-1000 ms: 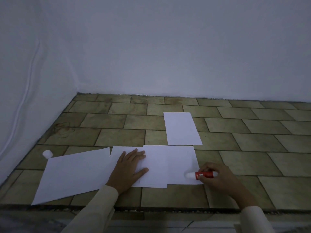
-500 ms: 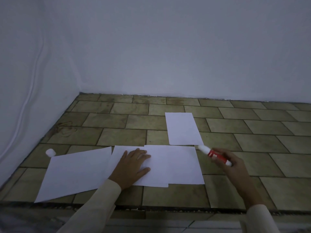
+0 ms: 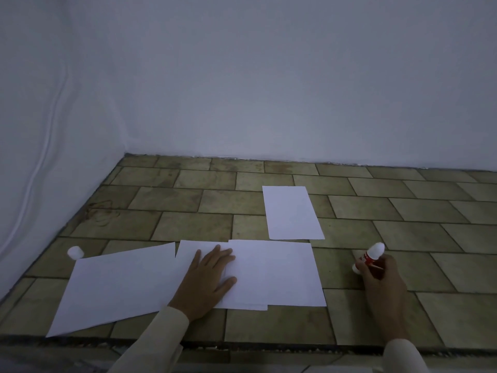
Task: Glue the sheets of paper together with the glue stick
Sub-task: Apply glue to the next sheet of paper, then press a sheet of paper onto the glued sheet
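Note:
Several white paper sheets lie on a tiled floor. Two overlapping sheets sit in the middle, and my left hand presses flat on them with fingers spread. A larger sheet lies to the left, partly tucked against them. A separate sheet lies farther back. My right hand holds the red and white glue stick off to the right of the sheets, above bare tiles, with its white tip pointing up and away.
The white glue cap stands on the floor by the left sheet's far corner. White walls close the back and left sides. A dark floor edge runs along the front.
My right hand carried the glue stick from the right edge of the middle sheets up and then out to the right, off the paper. My left hand stayed pressed on the sheets.

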